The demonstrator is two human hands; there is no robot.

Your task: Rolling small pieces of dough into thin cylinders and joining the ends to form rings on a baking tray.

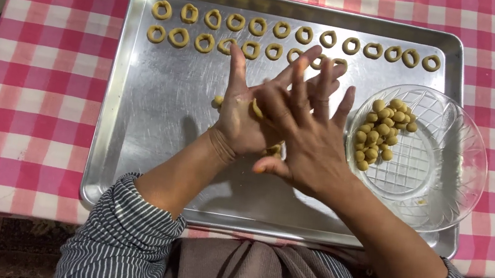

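Over a pink-and-white checked desk [46, 68], the left hand [239, 115] and right hand [305, 137] press flat together, fingers splayed wide — rolling a pale dough piece [256, 108] between palms above the silver metal baking tray [154, 120]. Likely next — shaping a ring beside the rows of small dough rings [254, 38]; a clear glass bowl [445, 184] holds dough balls.

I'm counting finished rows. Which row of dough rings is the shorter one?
The lower row of rings: it stops by the fingertips at mid-tray, while the top row runs nearly the tray's full width.

Palms pressed on dough

Left hand [239, 115] and right hand [305, 134] roll a dough piece [257, 108]; dough rings [256, 27] beyond the grip; glass bowl [445, 184] right.
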